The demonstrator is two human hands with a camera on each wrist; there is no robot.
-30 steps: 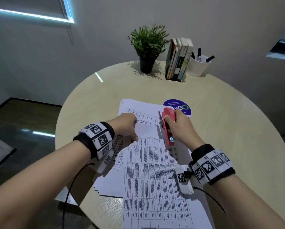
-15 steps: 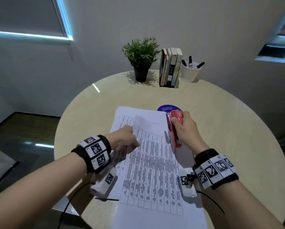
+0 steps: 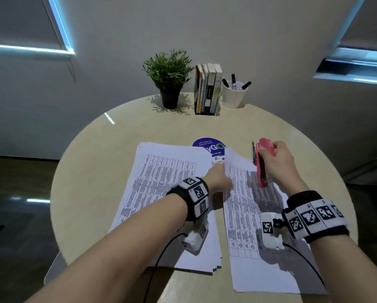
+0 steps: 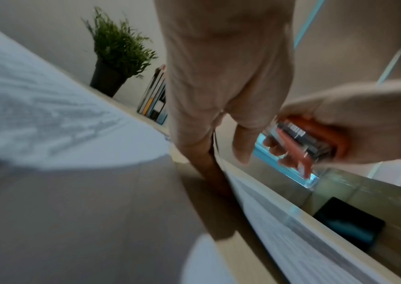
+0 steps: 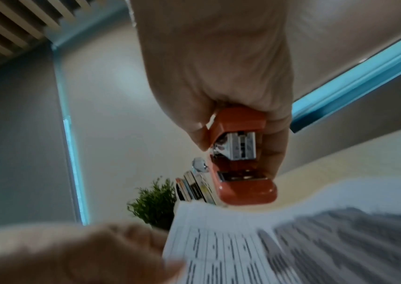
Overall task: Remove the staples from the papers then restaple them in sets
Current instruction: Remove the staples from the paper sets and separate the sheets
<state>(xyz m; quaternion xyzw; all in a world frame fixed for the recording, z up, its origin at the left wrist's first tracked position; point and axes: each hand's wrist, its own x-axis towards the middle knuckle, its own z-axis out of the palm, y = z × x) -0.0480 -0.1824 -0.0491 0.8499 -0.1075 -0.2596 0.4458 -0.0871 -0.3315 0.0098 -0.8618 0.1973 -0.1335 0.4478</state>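
Observation:
A stack of printed papers (image 3: pixel 161 189) (image 4: pixel 36 115) lies on the round table, left of centre. A separate paper set (image 3: pixel 249 215) (image 5: pixel 291 240) (image 4: pixel 291 230) lies to its right, its upper left corner lifted. My left hand (image 3: pixel 218 178) (image 4: pixel 218 96) (image 5: pixel 85 255) pinches that corner between thumb and fingers. My right hand (image 3: pixel 277 162) (image 5: pixel 214 67) (image 4: pixel 364 119) grips a red stapler (image 3: pixel 262 165) (image 5: pixel 240 159) (image 4: pixel 308 138) above the set's top right part, clear of the paper, its mouth pointing away from me.
At the table's far edge stand a potted plant (image 3: pixel 169 77), a row of books (image 3: pixel 208 88) and a white cup of markers (image 3: pixel 234 95). A blue round sticker (image 3: pixel 209 145) shows between the two paper piles. Bare tabletop (image 3: pixel 303 160) lies to the right.
My left hand has drawn a paper set to the right, off the stack, so two piles now lie side by side. My right hand has carried the stapler rightward.

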